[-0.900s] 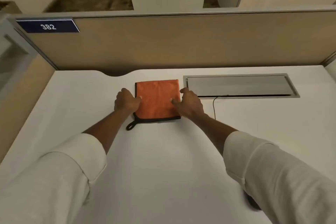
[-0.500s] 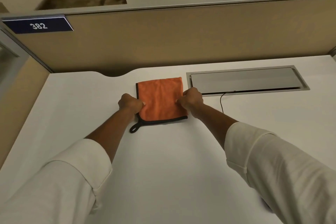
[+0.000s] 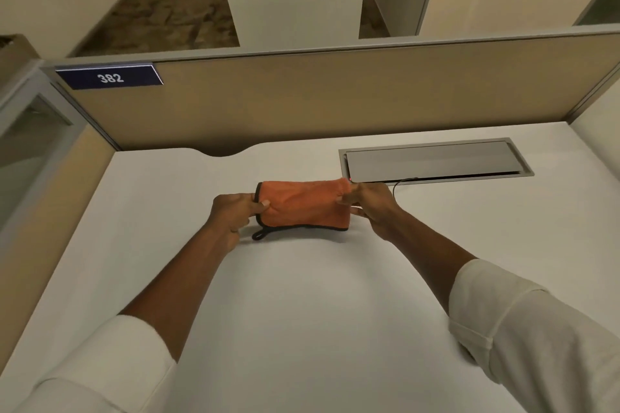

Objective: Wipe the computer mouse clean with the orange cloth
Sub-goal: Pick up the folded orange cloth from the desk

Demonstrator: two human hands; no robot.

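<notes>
- Orange cloth [image 3: 303, 206]: folded, dark-edged, hanging loop at its 7 o'clock corner, stretched above the white desk [image 3: 302, 312].
- Left hand [image 3: 235, 214]: pinches the cloth's 9 o'clock edge.
- Right hand [image 3: 369, 206]: pinches its 3 o'clock edge.
- Cable hatch [image 3: 432, 161]: at 2 o'clock, close by.

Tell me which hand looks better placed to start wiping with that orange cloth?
Probably the right hand. It and the left hand each pinch an end of the cloth, but the thin cable from the desk slot runs to the right one, with a red glow beside it. The mouse itself is hidden.
</notes>
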